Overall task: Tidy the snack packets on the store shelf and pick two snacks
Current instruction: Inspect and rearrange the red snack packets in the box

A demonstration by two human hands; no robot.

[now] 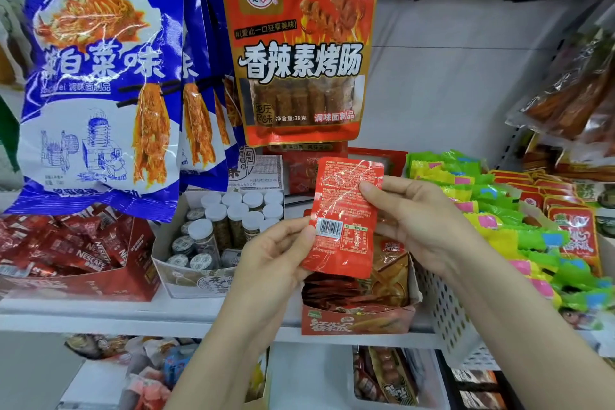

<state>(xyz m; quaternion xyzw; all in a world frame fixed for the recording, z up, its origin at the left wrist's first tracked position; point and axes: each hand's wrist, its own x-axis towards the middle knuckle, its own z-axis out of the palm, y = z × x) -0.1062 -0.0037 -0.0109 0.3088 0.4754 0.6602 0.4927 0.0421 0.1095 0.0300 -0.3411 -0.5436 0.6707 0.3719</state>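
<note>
Both hands, left (266, 263) and right (422, 226), pinch a red packet (342, 216) above its box (359, 319); jars (229, 223) left, green packets (492, 210) right.

The scene is lit brightly and evenly, with soft shadows. Glare is seen on the blue packets (100, 76) (glossy foil), and edges are bent by wide-angle distortion.

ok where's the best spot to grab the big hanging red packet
Pinch the red packet by its bottom edge, coming from in front and below. It hangs flat from a hook at its top, and the lower seam is free above the boxes. Both the left hand and right hand now hold a small packet.
</note>
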